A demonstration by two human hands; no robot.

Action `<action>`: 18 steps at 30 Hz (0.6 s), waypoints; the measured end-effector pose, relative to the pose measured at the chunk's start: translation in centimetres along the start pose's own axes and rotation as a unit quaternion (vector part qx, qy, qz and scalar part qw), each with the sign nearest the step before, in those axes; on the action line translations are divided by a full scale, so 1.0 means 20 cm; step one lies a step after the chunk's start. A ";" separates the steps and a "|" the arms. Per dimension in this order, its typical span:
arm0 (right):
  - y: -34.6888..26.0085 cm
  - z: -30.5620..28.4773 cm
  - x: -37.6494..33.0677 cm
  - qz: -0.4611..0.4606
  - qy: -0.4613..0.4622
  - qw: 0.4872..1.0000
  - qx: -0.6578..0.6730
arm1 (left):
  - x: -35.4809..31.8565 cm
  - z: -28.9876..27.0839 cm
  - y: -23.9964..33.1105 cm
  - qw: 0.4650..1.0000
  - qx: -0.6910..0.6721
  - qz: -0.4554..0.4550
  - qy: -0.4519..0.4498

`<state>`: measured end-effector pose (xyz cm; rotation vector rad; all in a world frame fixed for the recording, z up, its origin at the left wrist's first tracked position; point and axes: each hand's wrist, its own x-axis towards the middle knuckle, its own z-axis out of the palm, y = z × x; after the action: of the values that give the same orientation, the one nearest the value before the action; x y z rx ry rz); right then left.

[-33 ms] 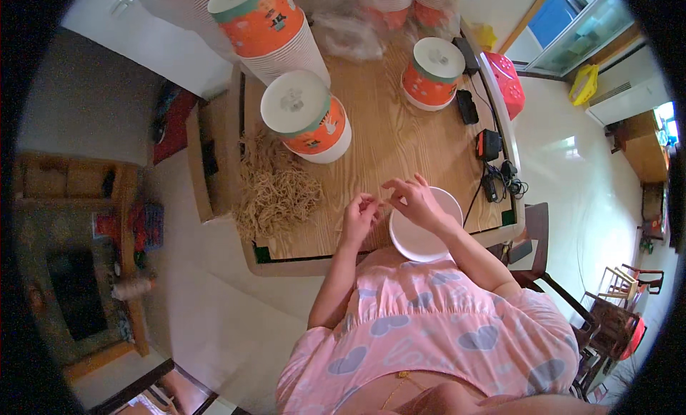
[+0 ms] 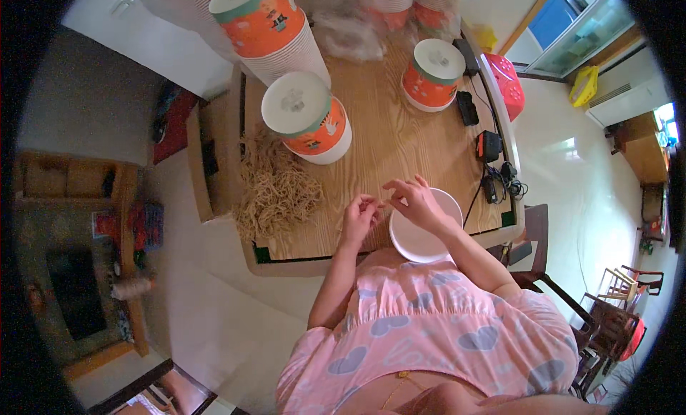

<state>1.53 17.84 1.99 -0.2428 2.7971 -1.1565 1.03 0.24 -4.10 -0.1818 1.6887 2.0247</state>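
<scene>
My left hand point(image 2: 363, 216) and my right hand point(image 2: 414, 203) are close together above the near edge of the table, fingertips almost meeting. Each has its thumb and fingers pinched; whatever lies between them is too small to make out. Below my right hand and forearm is a round white tub point(image 2: 418, 242), partly covered by them, at the table's edge against my body. A tangled heap of tan cord point(image 2: 279, 190) lies left of my left hand. Beyond it stands an upturned white paper tub point(image 2: 321, 138) with an orange and green band.
A tall stack of paper tubs point(image 2: 275, 40) rises at the far left, and another upturned tub point(image 2: 432, 79) sits at the far right. Clear plastic bags point(image 2: 350, 38) lie at the back. A black and orange charger point(image 2: 489, 146) and cables line the right edge of the wooden tabletop point(image 2: 379, 143).
</scene>
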 end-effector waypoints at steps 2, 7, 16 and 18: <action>0.02 0.01 -0.01 -0.001 0.002 1.000 0.005 | -0.04 0.05 0.08 0.999 -0.027 -0.022 0.013; 0.02 0.02 -0.01 0.006 -0.011 1.000 0.015 | 0.01 0.06 0.04 0.998 -0.048 -0.011 -0.040; 0.04 0.03 -0.01 -0.018 0.010 0.999 0.037 | 0.06 0.06 0.00 0.994 -0.072 -0.072 -0.040; 0.04 0.03 -0.01 -0.023 0.013 0.999 0.028 | 0.05 0.06 0.02 0.996 -0.062 -0.053 -0.044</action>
<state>1.70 18.13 1.01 -0.2908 2.7917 -1.2548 0.13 1.70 -3.87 -0.2167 1.4709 2.0281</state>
